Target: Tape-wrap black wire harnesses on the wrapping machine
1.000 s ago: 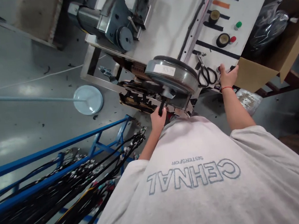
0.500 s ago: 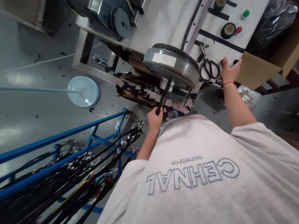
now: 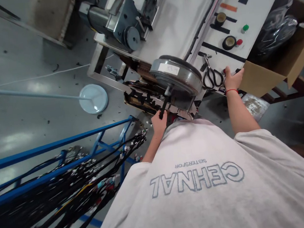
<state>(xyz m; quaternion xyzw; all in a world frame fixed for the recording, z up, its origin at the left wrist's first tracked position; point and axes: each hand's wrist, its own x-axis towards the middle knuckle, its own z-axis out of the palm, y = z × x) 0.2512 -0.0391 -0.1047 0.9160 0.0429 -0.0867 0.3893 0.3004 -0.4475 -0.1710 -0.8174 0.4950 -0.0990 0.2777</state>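
My left hand (image 3: 159,123) is closed around a black cable-like piece (image 3: 163,107). The piece runs up to a pale, blurred part under a round metal drum (image 3: 182,75) at the bench edge; how they join cannot be made out. My right hand (image 3: 233,80) rests at the near corner of the white bench, thumb and fingers apart. A red button (image 3: 224,71) shows beside the thumb; contact is unclear. Just left of that hand lie black-handled scissors (image 3: 212,78).
Tape rolls (image 3: 229,42), a green button (image 3: 245,28) and tape strips are on the bench (image 3: 165,29). An open carton (image 3: 264,76) stands right. A motor unit (image 3: 132,38) sits at the back. Left are a blue rack (image 3: 62,140) with black cables and a round-based stand (image 3: 94,99).
The view has shifted, so the bench and motor unit appear lower and the motor further right. The black piece in my left hand looks slightly turned. My right hand stays at the bench corner.
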